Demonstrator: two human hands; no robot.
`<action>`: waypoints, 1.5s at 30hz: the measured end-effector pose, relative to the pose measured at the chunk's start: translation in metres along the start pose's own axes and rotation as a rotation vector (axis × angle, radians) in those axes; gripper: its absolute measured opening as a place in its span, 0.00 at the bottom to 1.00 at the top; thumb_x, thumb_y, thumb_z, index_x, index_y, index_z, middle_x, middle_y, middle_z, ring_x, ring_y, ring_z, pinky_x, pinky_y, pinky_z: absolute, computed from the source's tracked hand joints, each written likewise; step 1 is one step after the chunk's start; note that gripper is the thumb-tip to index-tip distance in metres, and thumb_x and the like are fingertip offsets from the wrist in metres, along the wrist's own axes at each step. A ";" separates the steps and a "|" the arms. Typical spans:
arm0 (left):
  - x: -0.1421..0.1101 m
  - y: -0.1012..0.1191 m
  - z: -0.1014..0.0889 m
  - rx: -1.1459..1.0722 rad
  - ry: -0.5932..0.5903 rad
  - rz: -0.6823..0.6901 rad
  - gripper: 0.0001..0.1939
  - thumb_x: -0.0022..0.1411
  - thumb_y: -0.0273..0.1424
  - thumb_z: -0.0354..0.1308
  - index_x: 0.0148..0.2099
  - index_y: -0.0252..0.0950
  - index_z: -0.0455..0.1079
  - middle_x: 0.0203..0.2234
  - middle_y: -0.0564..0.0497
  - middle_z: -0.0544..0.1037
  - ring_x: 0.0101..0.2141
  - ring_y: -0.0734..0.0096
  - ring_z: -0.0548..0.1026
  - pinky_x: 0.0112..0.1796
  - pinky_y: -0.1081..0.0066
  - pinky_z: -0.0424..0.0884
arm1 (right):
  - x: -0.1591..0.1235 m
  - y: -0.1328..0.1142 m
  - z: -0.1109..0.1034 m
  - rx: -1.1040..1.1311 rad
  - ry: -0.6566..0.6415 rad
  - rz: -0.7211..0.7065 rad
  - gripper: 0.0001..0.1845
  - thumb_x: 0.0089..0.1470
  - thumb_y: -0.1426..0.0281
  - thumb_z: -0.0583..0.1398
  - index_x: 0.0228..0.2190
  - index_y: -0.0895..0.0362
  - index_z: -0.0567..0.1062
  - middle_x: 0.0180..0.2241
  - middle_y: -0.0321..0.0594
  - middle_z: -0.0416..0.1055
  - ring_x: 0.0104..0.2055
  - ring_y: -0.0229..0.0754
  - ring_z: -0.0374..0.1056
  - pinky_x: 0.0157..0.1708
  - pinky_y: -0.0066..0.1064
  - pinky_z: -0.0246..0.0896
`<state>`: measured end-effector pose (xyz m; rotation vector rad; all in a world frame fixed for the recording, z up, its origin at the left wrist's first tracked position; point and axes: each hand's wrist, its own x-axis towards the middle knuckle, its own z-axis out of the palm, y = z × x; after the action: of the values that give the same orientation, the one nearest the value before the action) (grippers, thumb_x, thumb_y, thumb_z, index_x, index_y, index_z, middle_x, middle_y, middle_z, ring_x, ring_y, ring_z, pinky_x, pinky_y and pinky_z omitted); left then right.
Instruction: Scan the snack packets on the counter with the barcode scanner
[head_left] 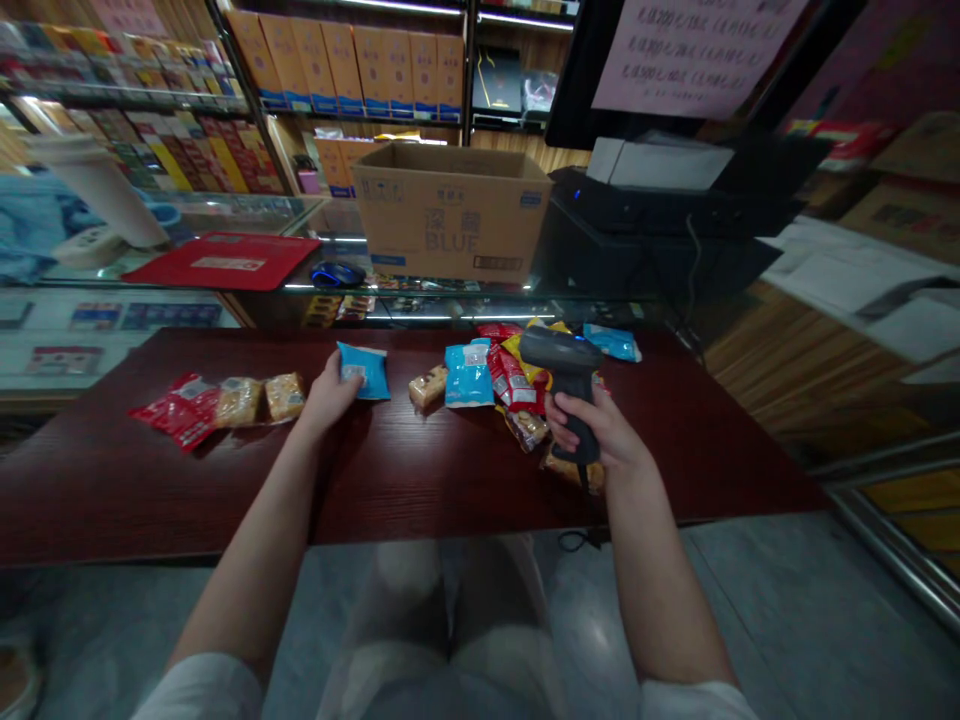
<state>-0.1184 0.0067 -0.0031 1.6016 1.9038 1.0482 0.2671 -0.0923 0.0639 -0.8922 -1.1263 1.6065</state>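
Note:
My left hand [334,392] is closed on a blue snack packet [369,372], just above or on the dark red-brown table [375,470]. In my right hand [600,425] is a black barcode scanner [561,362], gripped by its handle with the head pointing left. Left of my left hand lie a red packet [184,410] and two clear-wrapped pastries [238,402]. Between my hands rest a wrapped bar [427,388] and another blue packet [469,373]. Red packets [516,380] and yellow ones are heaped behind the scanner, which partly hides them.
Behind the table a cardboard box [454,215] stands on a glass counter, with a mouse [337,275] and a red mat [225,262] to its left. A black printer [660,220] sits at the right. One more blue packet [613,342] lies near the table's back edge.

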 end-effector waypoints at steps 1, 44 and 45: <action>-0.002 -0.002 -0.002 0.126 0.040 -0.004 0.33 0.55 0.32 0.58 0.62 0.27 0.64 0.54 0.28 0.73 0.57 0.33 0.69 0.57 0.39 0.60 | -0.005 0.004 0.002 0.008 0.017 0.005 0.19 0.48 0.61 0.69 0.29 0.55 0.64 0.20 0.27 0.61 0.14 0.27 0.52 0.12 0.22 0.48; -0.028 0.059 0.086 -0.805 -0.517 0.051 0.25 0.58 0.46 0.60 0.49 0.33 0.75 0.44 0.43 0.81 0.48 0.52 0.77 0.49 0.56 0.73 | 0.002 0.081 0.015 0.274 -0.142 0.066 0.20 0.52 0.62 0.67 0.43 0.55 0.68 0.21 0.24 0.62 0.13 0.26 0.51 0.11 0.20 0.49; -0.028 0.058 0.084 -0.729 -0.510 0.134 0.25 0.54 0.47 0.64 0.47 0.34 0.76 0.44 0.43 0.81 0.49 0.49 0.77 0.50 0.56 0.73 | 0.002 0.081 0.016 0.270 -0.144 0.056 0.19 0.52 0.62 0.67 0.42 0.55 0.68 0.21 0.23 0.62 0.13 0.26 0.51 0.11 0.20 0.49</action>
<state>-0.0134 0.0046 -0.0140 1.3797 0.9352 1.0787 0.2288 -0.1047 -0.0083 -0.6441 -0.9585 1.8411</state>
